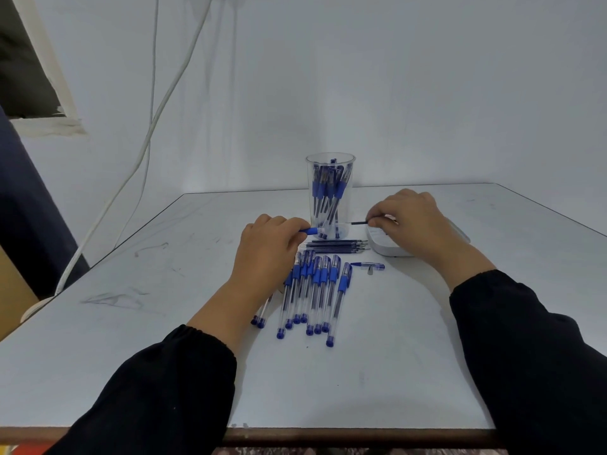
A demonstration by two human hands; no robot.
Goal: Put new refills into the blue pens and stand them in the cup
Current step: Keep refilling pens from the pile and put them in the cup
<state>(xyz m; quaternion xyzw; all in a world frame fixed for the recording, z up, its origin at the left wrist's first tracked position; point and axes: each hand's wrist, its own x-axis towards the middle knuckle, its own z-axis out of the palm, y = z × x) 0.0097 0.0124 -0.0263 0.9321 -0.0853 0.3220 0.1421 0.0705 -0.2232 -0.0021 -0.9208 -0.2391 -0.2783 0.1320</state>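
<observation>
Left grip point(272, 241) curled round a blue pen point(310, 230), held level just in front of the cup's base, tip end pointing right. Right grip point(410, 221) pinching a dark refill point(359, 222) between thumb and fingertips, likewise level, its free end aimed left toward the pen, a small gap between the two. Behind both, a clear plastic cup point(330, 160) upright on the worktop point(131, 323), already holding a bunch of blue pens stood on end. Just in front of the cup, a small row of loose refills point(338, 245) lying side by side, tips to the right. Nearer still, a batch of blue pens point(315, 290) laid roughly parallel, caps-off ends toward the cup, partly hidden under the left wrist. Beside that batch on the right, a lone blue cap point(369, 266) and a small pen part lying flat. Under the right grip, a white tray point(384, 246), mostly covered. Black sleeves on both forearms. White cables point(149, 133) hanging down the pale wall at the left.
</observation>
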